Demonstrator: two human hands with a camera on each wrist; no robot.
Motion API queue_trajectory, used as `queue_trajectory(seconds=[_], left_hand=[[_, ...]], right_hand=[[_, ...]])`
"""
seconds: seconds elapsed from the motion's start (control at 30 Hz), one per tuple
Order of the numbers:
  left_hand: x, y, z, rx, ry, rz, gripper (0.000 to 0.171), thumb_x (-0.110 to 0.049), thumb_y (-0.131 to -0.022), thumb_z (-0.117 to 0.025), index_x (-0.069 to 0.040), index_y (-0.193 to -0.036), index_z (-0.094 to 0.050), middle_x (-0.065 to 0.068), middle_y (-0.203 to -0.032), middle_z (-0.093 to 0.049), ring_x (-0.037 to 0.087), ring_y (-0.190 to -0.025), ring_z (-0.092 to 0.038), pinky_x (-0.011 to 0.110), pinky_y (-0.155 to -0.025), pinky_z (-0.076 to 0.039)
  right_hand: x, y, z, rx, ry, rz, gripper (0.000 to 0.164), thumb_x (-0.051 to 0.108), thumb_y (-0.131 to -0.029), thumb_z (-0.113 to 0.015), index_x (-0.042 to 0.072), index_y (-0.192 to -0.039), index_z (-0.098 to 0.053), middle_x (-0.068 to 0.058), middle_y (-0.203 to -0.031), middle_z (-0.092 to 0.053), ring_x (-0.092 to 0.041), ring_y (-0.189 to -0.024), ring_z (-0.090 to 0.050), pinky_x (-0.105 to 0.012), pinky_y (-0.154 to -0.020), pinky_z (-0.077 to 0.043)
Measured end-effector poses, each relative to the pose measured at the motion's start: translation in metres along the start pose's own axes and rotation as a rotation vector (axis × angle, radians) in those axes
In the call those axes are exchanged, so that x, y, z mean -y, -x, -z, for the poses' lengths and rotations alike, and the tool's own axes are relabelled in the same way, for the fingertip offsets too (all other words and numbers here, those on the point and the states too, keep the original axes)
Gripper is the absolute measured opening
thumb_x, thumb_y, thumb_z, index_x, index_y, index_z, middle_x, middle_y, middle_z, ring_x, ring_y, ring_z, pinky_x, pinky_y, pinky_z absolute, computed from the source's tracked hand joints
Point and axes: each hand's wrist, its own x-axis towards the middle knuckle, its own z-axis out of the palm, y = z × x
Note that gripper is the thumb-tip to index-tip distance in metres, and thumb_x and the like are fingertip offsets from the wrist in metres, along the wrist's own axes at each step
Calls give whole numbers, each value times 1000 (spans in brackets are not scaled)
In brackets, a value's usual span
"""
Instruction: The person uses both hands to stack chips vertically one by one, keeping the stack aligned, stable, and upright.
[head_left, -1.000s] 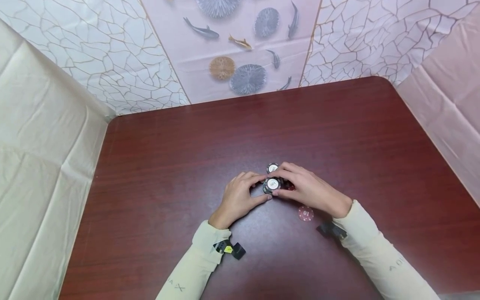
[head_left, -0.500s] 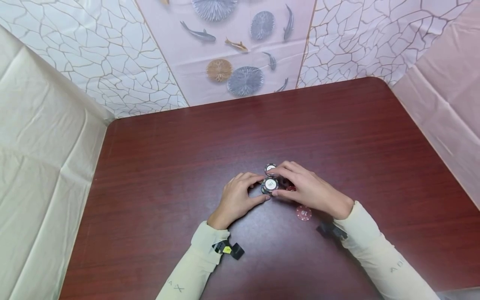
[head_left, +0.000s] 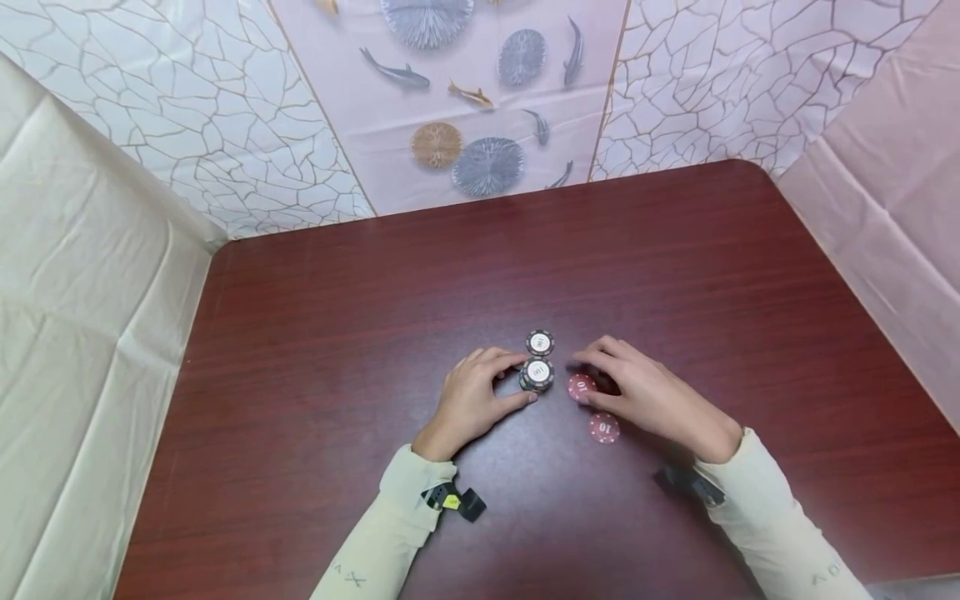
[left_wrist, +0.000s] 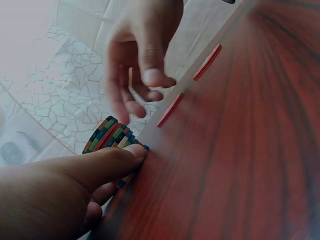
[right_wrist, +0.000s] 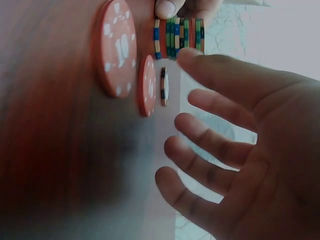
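A stack of poker chips stands upright, a black 100 chip on top; its mixed coloured edges show in the right wrist view. My left hand holds the stack low down between thumb and fingers. One black 100 chip lies flat just behind it. To the right are two red 10 chips, the farther red chip partly under my right hand and the nearer red chip below the thumb. My right hand hovers with spread, slightly bent fingers and nothing in them.
Everything lies on a dark red wood-grain table. Patterned cloth hangs along its far edge, with plain cloth walls at the sides. Each wrist wears a black strap with a small device.
My right hand has left the top of the stack and moved right, over the red chips, uncovering the black chip behind. The left hand stays at the stack.
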Motion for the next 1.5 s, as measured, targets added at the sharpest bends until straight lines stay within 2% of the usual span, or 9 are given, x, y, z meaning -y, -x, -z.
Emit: queue_trajectory(seconds=[0.23,0.53,0.77,0.87,0.97,1.17,1.5], left_hand=[[1,2,1,-8,2,0,55,-43,-84,-89,-22,-133,-75,-7,-122,-73,13,-106,-63,41,-89,-52],[1,0,0,-7,0,-7,56,-46,-84,-89,-23,-133,-74,-8,-125,-73,13,-109,-63,41,-90,-52],[1,1,0,-11,9,-9,55,-46,-84,-89,-24,-133,-75,-9,-124,-73,11,-107,-63,40,-90,-52],[1,1,0,-11,11,-7,55,-45,-84,-89,-24,-133,-75,-9,-124,-73,11,-107,-63,40,-89,-52],[1,1,0,-10,10,-4,55,-45,-84,-88,-24,-133,-74,-8,-124,-73,12,-108,-63,40,-90,-52],[0,1,1,-7,0,-1,56,-46,-84,-88,-24,-134,-74,-9,-125,-73,12,-109,-63,41,-90,-52],[1,0,1,-5,6,-1,55,-45,-84,-89,-25,-134,-74,-9,-124,-73,11,-106,-63,40,-89,-51]], right_hand=[[-5,8,-7,10,57,-18,47,9,-90,-84,8,-135,-71,-6,-118,-64,-24,-106,-62,-47,-87,-54],[-9,9,-15,-45,81,4,39,4,-87,-85,12,-124,-75,-3,-113,-63,-23,-104,-61,-45,-87,-53],[-7,9,-16,-58,73,57,32,9,-91,-83,18,-120,-70,3,-102,-63,-15,-88,-61,-39,-78,-53],[-6,9,-15,-52,69,55,31,13,-94,-81,17,-123,-70,5,-100,-63,-13,-84,-60,-38,-76,-53],[-6,10,-15,-35,69,32,33,15,-95,-81,16,-127,-71,4,-104,-65,-14,-88,-61,-39,-79,-54],[-7,11,-16,2,83,1,43,15,-89,-86,12,-129,-72,2,-107,-66,-16,-94,-63,-44,-84,-54],[-4,10,-16,-36,112,42,37,12,-88,-85,8,-123,-74,2,-104,-65,-16,-88,-61,-44,-78,-53]])
